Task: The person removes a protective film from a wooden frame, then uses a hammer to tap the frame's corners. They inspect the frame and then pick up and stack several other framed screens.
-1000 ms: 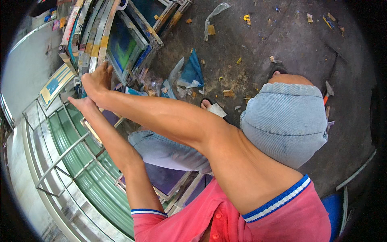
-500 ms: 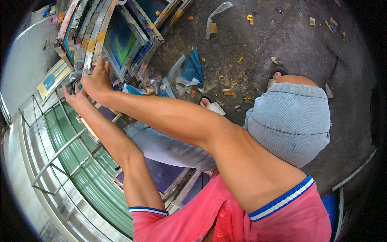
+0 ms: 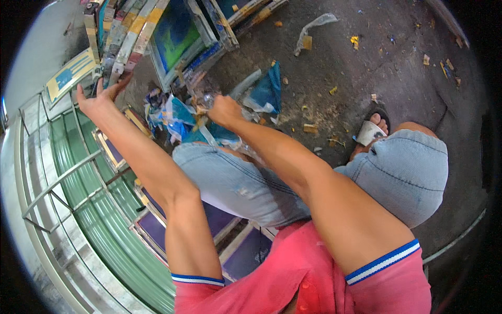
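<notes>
Work at the frames: We think this step is handling the frames (image 3: 137,49), with our left hand (image 3: 102,98) up at their ends and our right hand (image 3: 226,111) down by the scraps (image 3: 178,116).
Next grip: We think a good hold calls for the left fingers to curl round a frame end, with the right hand free to help.
Left hand: The fingers are spread wide. We see nothing gripped. They are right by the frame ends, but we cannot tell if they touch.
Right hand: The fingers are curled in, like a fist. We cannot tell if they have hold of a bit of plastic.
Frames: They stand side by side at the top left, just past our left hand and well apart from our right.
Screen: The blue and green screen (image 3: 175,39) leans just right of the frames.
Scraps: They lie in a heap on the floor (image 3: 314,78), between our hands, near the right one.
Bars: The metal bars (image 3: 61,184) are left of our left arm, by a green sheet (image 3: 136,256).
</notes>
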Demonstrator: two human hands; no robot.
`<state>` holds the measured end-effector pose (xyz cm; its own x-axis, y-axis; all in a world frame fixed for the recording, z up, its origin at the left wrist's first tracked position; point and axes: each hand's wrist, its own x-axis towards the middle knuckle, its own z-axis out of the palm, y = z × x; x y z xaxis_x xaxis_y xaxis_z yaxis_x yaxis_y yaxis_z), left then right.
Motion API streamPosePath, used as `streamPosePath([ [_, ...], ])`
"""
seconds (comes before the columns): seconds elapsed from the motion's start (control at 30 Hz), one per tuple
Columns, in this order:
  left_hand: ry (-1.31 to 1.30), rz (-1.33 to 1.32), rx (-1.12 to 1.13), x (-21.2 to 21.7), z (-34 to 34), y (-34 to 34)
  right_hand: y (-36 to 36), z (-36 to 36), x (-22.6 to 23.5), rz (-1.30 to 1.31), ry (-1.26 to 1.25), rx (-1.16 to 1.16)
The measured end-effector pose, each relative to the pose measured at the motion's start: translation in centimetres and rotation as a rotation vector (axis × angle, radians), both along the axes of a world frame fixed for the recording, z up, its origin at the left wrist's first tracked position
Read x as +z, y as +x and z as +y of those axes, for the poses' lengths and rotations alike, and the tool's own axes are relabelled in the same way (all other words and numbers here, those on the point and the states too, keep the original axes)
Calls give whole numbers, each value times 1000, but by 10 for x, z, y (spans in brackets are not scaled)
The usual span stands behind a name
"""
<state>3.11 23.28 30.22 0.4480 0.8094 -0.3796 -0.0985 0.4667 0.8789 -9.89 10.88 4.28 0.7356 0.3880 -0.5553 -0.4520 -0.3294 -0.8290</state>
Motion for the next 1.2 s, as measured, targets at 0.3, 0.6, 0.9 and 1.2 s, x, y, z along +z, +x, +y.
streamPosePath([
  [0.3,-111,-115,-56,12,21,0,19,-6,-15,-80,-37,49],
  [0.6,-61,-11,-21,-9,-1,-4,126,23,-15,-402,-111,-333],
  [0.9,47,20,-4,-20,7,-8,204,86,-26,-409,-603,-376],
  [1.2,-17,70,-81,-20,-6,-5,242,72,-51,-222,-547,-237],
])
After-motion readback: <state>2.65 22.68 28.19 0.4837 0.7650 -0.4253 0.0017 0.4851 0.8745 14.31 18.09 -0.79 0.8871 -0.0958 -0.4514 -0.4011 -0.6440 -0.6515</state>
